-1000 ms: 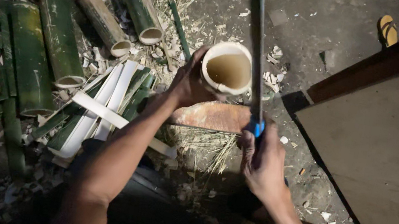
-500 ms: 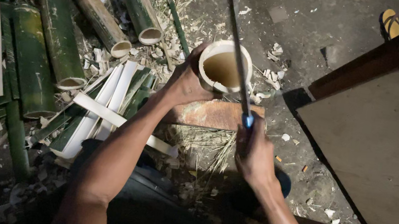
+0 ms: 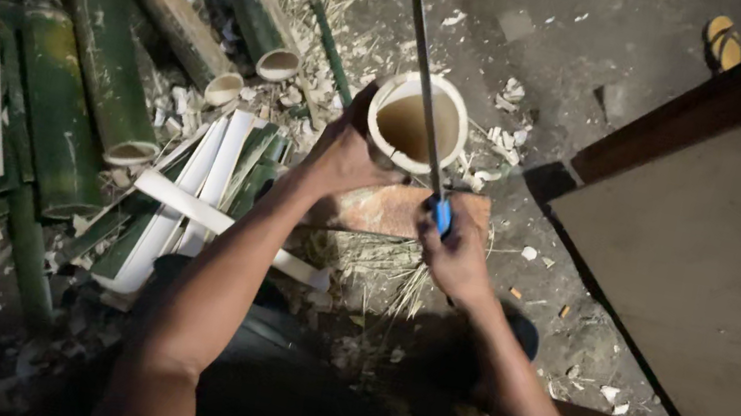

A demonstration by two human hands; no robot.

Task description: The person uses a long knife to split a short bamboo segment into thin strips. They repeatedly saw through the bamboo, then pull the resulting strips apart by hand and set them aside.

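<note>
Blade point(image 3: 422, 75) now swung across the upright bamboo tube point(image 3: 418, 123) on the wooden block point(image 3: 390, 210), left hand point(image 3: 347, 151) gripping the tube's side, right hand point(image 3: 456, 252) clenching the blue handle, apparently lined up to split.

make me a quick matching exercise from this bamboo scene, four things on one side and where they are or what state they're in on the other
Things:
1. bamboo tube
2. long blade
3. yellow sandal
4. split white strips

Places or states:
A. lying flat on the ground beside the left forearm
B. upright on a wooden block, steadied by the left hand
C. on the dirt, top right
D. held by its blue handle in the right hand, crossing the open rim

Pairs: 1-B, 2-D, 3-C, 4-A
</note>
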